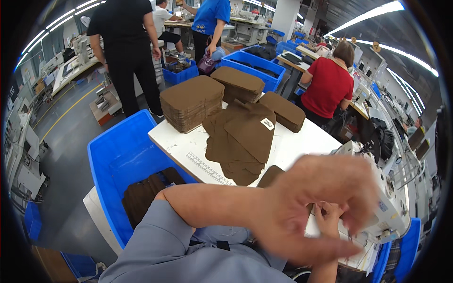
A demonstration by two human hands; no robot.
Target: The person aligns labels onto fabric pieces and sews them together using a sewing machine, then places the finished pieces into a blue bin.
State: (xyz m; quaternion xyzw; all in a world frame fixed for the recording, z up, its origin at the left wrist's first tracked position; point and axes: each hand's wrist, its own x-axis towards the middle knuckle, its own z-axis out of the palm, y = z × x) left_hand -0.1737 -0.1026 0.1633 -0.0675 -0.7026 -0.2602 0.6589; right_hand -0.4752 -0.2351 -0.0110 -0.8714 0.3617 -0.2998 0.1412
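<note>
My left hand [321, 193] is raised close in front of me, slightly blurred. Its fingers curl, with a gap between them and the thumb, and I see nothing in it. Through that gap shows my right hand [329, 216], by the sewing machine [389, 207], its thumb and fingertips pressed together; whatever they pinch is too small or hidden. Partly behind the left hand lies a brown fabric piece [270, 176]. Farther back on the white table [174, 147] is a loose pile of brown fabric pieces [243, 137], the top one bearing a white label [267, 123].
Neat stacks of brown fabric pieces [191, 101] stand at the table's far side. A ruler scale [207, 167] runs along its left edge. Left of the table, a blue bin [106, 155] holds dark brown fabric [146, 193]. People stand and sit beyond, including one in red [329, 89].
</note>
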